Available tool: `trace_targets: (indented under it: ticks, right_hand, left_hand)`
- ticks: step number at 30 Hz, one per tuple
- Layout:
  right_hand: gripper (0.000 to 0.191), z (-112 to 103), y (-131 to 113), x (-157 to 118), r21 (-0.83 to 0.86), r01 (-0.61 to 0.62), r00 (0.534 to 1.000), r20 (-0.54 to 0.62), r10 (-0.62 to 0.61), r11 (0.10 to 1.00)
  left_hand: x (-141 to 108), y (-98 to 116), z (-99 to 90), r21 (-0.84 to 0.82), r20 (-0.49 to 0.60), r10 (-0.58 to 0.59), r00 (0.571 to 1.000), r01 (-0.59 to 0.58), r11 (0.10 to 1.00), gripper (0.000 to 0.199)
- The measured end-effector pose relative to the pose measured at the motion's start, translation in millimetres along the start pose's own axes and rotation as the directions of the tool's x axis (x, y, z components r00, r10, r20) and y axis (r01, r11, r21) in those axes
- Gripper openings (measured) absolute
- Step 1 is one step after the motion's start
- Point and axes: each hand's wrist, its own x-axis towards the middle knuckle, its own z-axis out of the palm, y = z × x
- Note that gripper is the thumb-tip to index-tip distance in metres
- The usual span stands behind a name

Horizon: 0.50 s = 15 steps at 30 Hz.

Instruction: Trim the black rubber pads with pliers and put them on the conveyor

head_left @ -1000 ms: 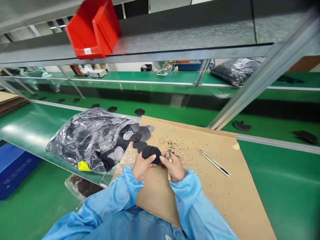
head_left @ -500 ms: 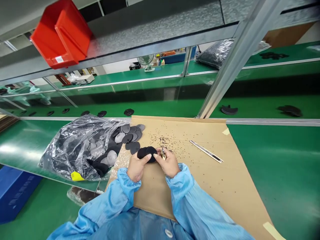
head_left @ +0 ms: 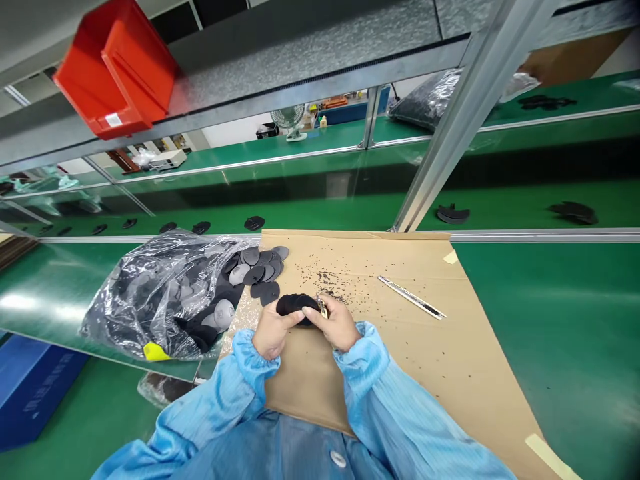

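Between both hands is a small fanned stack of black round discs (head_left: 295, 305). My left hand (head_left: 271, 331) is closed on the left side of the stack, thumb across its near edge. In my right hand (head_left: 340, 325) is a small shiny metal tool that looks like nail clippers (head_left: 323, 307), held at the stack's right edge. That thumb also touches the discs. Fingers under the stack are hidden. Beneath lies a cardboard sheet (head_left: 400, 360), with many tiny black bits (head_left: 327, 279) scattered just beyond my hands. Loose dark discs (head_left: 264, 265) lie in a pile at the left.
A clear plastic bag (head_left: 160, 293) of discs lies left of the cardboard. A slim cutter knife (head_left: 411, 297) rests at the right. Small dark piles (head_left: 255, 223) line the green bench behind. A metal post (head_left: 440, 127) and a shelf with a red bin (head_left: 117, 73) rise ahead.
The stack has tilted and its discs are fanned more, with the clippers now against its right edge. Both hands stay almost in place. The view has shifted slightly.
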Motion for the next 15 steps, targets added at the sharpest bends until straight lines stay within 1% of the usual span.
trace_targets:
  ticks: [5,9,15]
  right_hand:
    - [0.038,-0.2,4.4,0.3,0.145,-0.115,0.993,0.050,0.109,0.983]
    - [0.038,-1.5,2.9,-0.5,0.246,-0.159,0.987,0.049,0.152,0.956]
    - [0.036,-3.0,-0.1,-1.2,0.197,-0.140,0.990,0.003,0.142,0.970]
  left_hand:
    - [-1.1,0.5,0.7,0.010,0.072,0.013,0.997,-0.014,1.000,0.027]
    - [-0.2,-1.9,1.5,0.013,0.070,0.014,0.997,-0.015,1.000,0.024]
    - [1.9,-4.5,0.5,0.004,0.071,0.011,0.997,-0.011,1.000,0.023]
